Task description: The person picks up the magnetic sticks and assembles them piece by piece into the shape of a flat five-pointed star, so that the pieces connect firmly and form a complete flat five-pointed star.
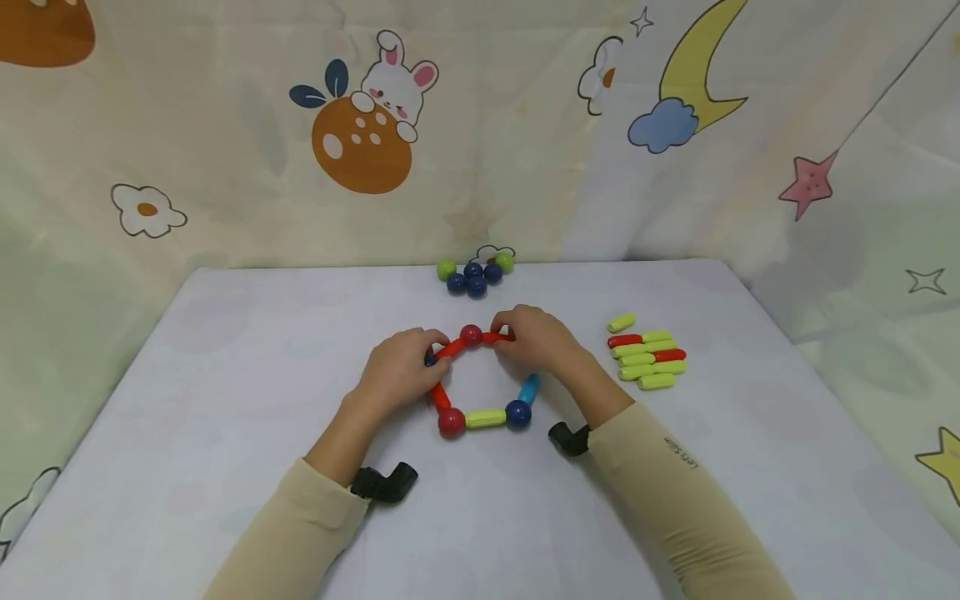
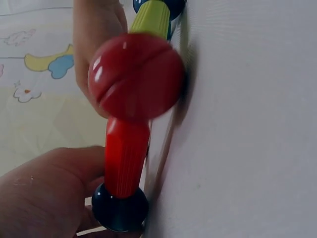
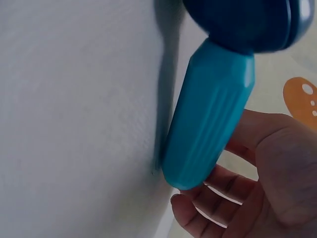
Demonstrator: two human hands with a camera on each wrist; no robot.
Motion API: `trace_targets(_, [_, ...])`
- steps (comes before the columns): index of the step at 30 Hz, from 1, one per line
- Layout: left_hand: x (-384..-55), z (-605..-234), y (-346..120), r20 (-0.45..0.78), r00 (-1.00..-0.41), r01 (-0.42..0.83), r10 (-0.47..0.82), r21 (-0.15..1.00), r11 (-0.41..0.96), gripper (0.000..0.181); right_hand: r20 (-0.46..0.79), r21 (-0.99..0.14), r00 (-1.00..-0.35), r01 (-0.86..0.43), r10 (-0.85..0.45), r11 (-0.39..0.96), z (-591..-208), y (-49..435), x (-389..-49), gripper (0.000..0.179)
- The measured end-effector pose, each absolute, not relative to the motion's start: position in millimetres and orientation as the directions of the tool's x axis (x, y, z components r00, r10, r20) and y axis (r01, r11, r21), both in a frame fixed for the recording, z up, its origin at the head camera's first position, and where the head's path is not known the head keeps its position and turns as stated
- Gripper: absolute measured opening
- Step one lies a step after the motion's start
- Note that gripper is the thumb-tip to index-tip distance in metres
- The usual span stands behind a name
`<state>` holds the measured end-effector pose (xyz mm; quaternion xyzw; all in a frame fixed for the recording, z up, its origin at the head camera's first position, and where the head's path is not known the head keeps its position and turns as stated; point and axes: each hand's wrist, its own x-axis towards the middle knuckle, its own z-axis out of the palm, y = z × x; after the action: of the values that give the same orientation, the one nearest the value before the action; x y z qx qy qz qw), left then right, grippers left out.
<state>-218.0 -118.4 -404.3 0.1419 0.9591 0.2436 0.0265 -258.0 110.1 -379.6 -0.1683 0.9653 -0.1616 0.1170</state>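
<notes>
Magnetic rods and balls form a ring on the table, with a gap at its right side. My left hand point(image 1: 401, 367) grips the ring's left corner, with thumb and fingers about a dark blue ball point(image 2: 120, 207) that joins two red rods. The lower red rod point(image 2: 125, 161) runs to a red ball point(image 1: 452, 422). Across the top, my right hand point(image 1: 536, 337) pinches a red rod point(image 1: 492, 338) beside another red ball point(image 1: 471, 335). A yellow-green rod point(image 1: 486, 418) leads to a blue ball point(image 1: 518, 414), from which a light blue rod point(image 3: 210, 116) sticks up with its end free.
Right of the hands lies a group of yellow-green and red rods point(image 1: 648, 360). Several dark blue balls point(image 1: 476, 286) and two green balls point(image 1: 446, 269) sit at the table's point(image 1: 247, 333) back edge. Behind hangs a printed cloth point(image 1: 510, 167).
</notes>
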Motion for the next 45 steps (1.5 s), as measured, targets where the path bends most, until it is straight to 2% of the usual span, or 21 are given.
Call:
trace_targets(5, [-217.7, -401.1, -120.6, -0.006, -0.966, 0.219, 0.258, 0.511, 0.831, 0.035, -0.172, -0.373, -0.881, -0.356, -0.441, 0.857, -379.3, 106.7, -260.2, 0.027])
trace_targets(11, [-219.7, -402.8, -122.1, 0.021, -0.961, 0.238, 0.275, 0.570, 0.786, 0.047, -0.155, -0.389, -0.851, -0.414, -0.502, 0.823, -379.2, 95.1, -261.1, 0.028])
trace_targets(18, [-225.0, -412.2, -122.8, 0.041, -0.950, 0.269, 0.309, 0.610, 0.746, 0.039, -0.130, -0.460, -0.816, -0.453, -0.563, 0.763, -377.7, 82.4, -268.3, 0.026])
trace_targets(20, [-226.2, -414.7, -122.4, 0.040, -0.951, 0.267, 0.306, 0.603, 0.752, 0.036, -0.125, -0.505, -0.827, -0.422, -0.548, 0.753, -376.5, 82.9, -272.4, 0.026])
trace_targets(23, [-226.5, -417.0, -121.8, 0.035, -0.956, 0.256, 0.292, 0.587, 0.768, 0.033, -0.061, -0.545, -0.880, -0.366, -0.471, 0.754, -375.4, 86.2, -280.4, 0.026])
trace_targets(28, [-226.1, -421.4, -121.4, 0.024, -0.963, 0.233, 0.270, 0.580, 0.781, 0.034, 0.066, -0.511, -0.939, -0.321, -0.336, 0.797, -378.3, 89.9, -295.7, 0.033])
trace_targets(33, [-225.5, -424.1, -122.4, 0.028, -0.967, 0.219, 0.253, 0.595, 0.774, 0.035, -0.035, -0.412, -0.918, -0.346, -0.394, 0.843, -379.5, 88.1, -309.6, 0.050])
trace_targets(36, [-225.8, -425.0, -123.3, 0.033, -0.967, 0.222, 0.253, 0.598, 0.771, 0.034, -0.088, -0.370, -0.907, -0.353, -0.411, 0.859, -380.0, 86.7, -315.3, 0.054])
trace_targets(40, [-227.4, -423.4, -123.1, 0.040, -0.965, 0.233, 0.260, 0.591, 0.773, 0.033, -0.070, -0.358, -0.939, -0.291, -0.336, 0.887, -382.0, 89.0, -319.3, 0.049])
trace_targets(45, [-229.4, -420.9, -122.5, 0.047, -0.969, 0.225, 0.243, 0.579, 0.784, 0.034, -0.082, -0.436, -0.944, -0.256, -0.321, 0.863, -383.0, 93.5, -321.9, 0.038])
